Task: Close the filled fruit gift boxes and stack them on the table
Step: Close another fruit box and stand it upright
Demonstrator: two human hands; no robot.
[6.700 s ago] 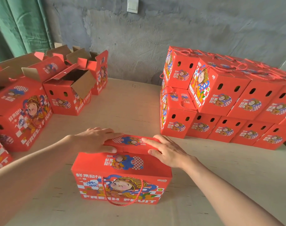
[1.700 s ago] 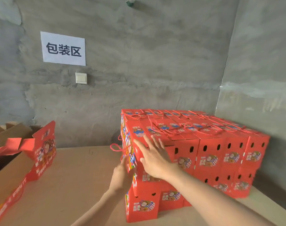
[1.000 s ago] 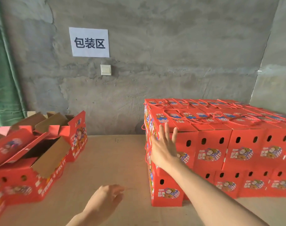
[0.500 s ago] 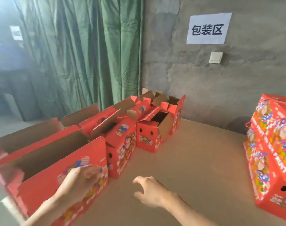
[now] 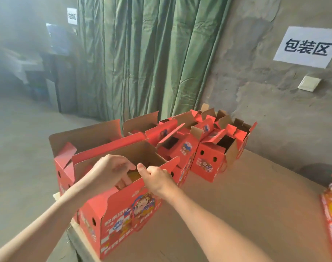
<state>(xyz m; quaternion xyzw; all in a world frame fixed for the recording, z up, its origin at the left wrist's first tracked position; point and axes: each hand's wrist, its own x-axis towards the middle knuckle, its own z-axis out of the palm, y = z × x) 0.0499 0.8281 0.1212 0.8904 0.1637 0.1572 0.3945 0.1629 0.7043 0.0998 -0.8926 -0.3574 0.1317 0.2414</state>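
Behind the near box (image 5: 114, 222) stand open boxes (image 5: 208, 156); I see left grip (image 5: 112, 170) and right grip (image 5: 157, 177) holding its front flap (image 5: 112, 197).

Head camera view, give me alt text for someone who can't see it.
Two bare hands work at an open red box at the table edge: the right hand grips its near wall, the left hand reaches inside. More open boxes stand behind.

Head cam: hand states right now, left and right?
Left hand: fingers curled over the open box; whether it grips anything cannot be told.
Right hand: pinches the top edge of the box's near wall.
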